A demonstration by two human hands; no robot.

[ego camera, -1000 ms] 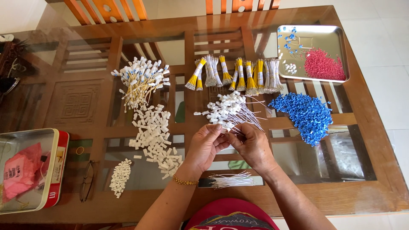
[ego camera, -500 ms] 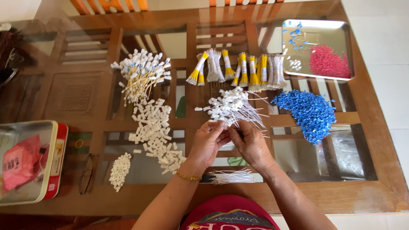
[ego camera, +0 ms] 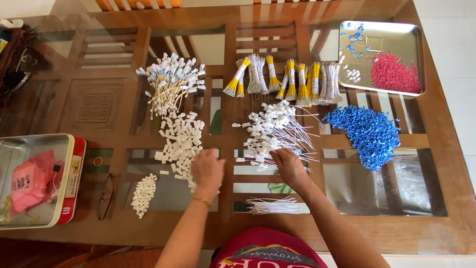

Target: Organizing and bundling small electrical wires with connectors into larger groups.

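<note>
Left hand: palm down, fingers curled, tips touching near edge of loose white tag pile; grip on any single tag impossible to tell. Right hand: fingers pinched into near edge of white tagged-string heap; what they pinch hidden. Hands apart. Between wrists, toward body: small bundle of white strings. Right of right hand: blue bead heap. Beyond: yellow-banded bundles, metal tray. Left of left hand: small white bits, glasses, tin box.

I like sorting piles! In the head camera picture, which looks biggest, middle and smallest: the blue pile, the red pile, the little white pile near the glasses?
1. blue pile
2. red pile
3. little white pile
</note>
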